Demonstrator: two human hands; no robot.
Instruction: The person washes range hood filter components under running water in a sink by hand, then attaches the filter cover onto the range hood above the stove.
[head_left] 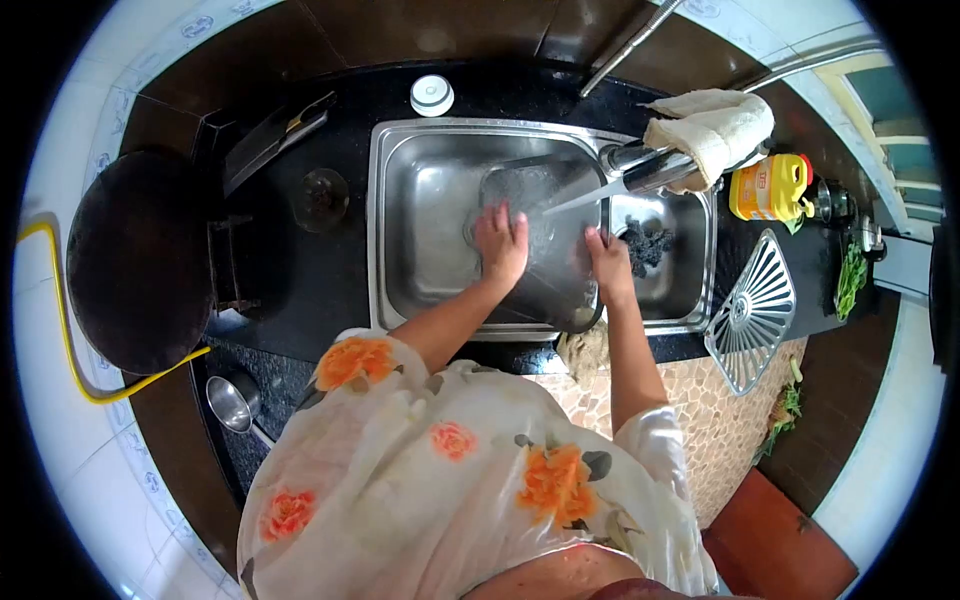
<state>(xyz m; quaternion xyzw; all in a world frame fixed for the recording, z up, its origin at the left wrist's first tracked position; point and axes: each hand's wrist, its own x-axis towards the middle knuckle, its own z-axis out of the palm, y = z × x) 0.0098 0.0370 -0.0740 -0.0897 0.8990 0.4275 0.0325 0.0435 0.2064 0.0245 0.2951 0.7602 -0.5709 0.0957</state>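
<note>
Black stone bench (pixel 335 270) is surrounding our steel sink (pixel 376 230). By the sink's near edge, a brown cloth (pixel 585 352) is hanging. Within the large basin (pixel 425 265), we are holding a dark rectangular tray (pixel 565 300): our right grip (pixel 609 266) is pinching its right edge, our left grip (pixel 502 246) is spreading fingers over it. Water (pixel 585 200) is streaming from the faucet (pixel 658 173). Near the bench's far edge, a round white container (pixel 432 95) is standing.

Left hand (pixel 502 243) spreads palm down; right hand (pixel 609 265) curls.
</note>
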